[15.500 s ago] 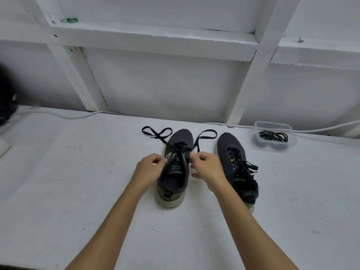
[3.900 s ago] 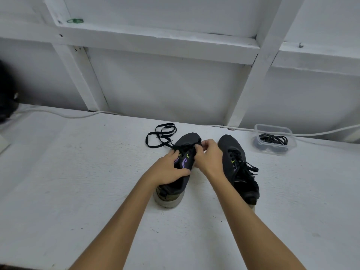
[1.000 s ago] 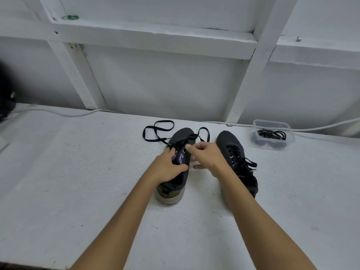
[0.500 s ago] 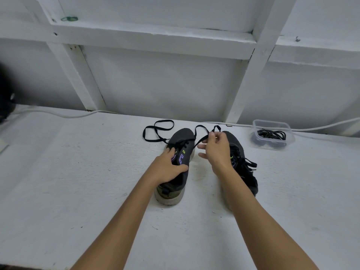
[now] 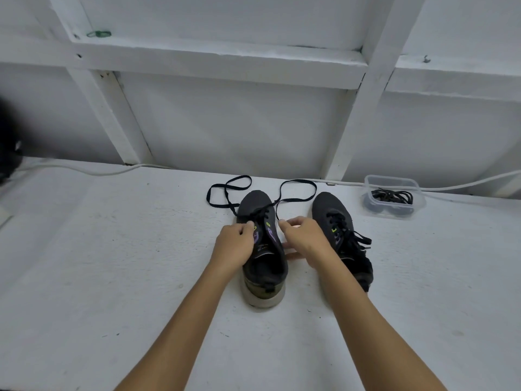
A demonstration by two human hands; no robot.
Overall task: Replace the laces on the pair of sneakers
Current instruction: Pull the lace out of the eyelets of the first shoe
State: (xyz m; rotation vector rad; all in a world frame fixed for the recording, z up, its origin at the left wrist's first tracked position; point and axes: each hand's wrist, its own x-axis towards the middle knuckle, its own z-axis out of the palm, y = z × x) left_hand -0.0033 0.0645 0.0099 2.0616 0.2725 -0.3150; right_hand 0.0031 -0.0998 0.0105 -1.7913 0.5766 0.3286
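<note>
Two dark sneakers stand side by side on the white table, toes pointing away from me. The left sneaker (image 5: 260, 266) is laced only near the toe, and its black lace (image 5: 296, 190) trails in two loops past the toe. My left hand (image 5: 235, 245) grips that shoe's left eyelet edge. My right hand (image 5: 303, 235) pinches the right strand of the lace just beside the shoe. The right sneaker (image 5: 342, 230) is fully laced, and my right wrist hides part of it.
A clear plastic tub (image 5: 393, 197) holding black laces sits at the back right. A white cable (image 5: 93, 170) runs along the wall at the table's far edge. A dark object (image 5: 8, 148) is at the far left edge.
My right hand has dropped from above the toes back beside the left sneaker, and the lace's right strand now lies in a wide loop past the toe. My left hand stays on the shoe.
</note>
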